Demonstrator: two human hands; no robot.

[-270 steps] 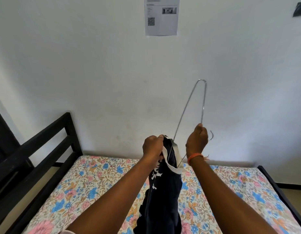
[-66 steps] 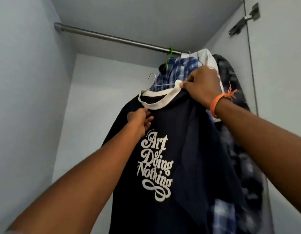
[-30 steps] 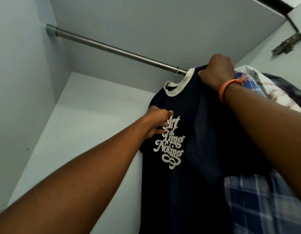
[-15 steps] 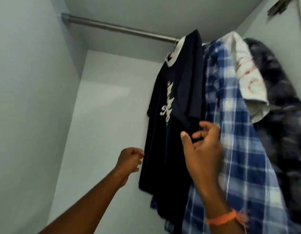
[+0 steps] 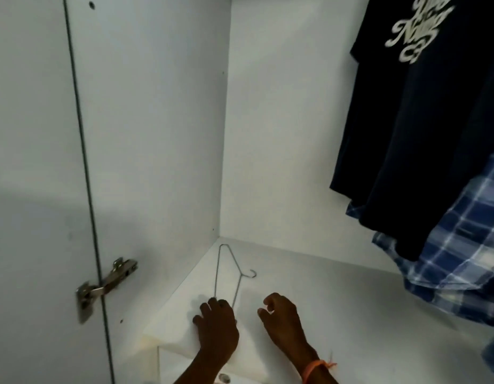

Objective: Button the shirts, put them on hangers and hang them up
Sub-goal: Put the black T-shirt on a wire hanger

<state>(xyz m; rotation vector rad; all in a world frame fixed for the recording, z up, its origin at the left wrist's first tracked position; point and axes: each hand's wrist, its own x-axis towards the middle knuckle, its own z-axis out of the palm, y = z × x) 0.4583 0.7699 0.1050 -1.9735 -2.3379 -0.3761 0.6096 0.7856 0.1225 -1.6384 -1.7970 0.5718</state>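
Observation:
A bare wire hanger [image 5: 217, 270] lies flat on the white wardrobe shelf [image 5: 351, 309], its hook pointing right. My left hand [image 5: 216, 325] is palm down with its fingertips on the hanger's near end. My right hand [image 5: 281, 320] hovers just right of it, fingers loosely curled and holding nothing. The dark T-shirt with white lettering [image 5: 423, 120] hangs at the upper right. A blue plaid shirt [image 5: 462, 245] hangs behind and below it.
The wardrobe's white side wall [image 5: 157, 134] stands to the left. The open door [image 5: 32, 162] carries a metal hinge [image 5: 107, 284]. The back wall [image 5: 281, 134] is bare. The hanging clothes fill the right side.
My view has dropped from the rail to the wardrobe shelf. Both hands have let go of the dark T-shirt and come down to the wire hanger lying there.

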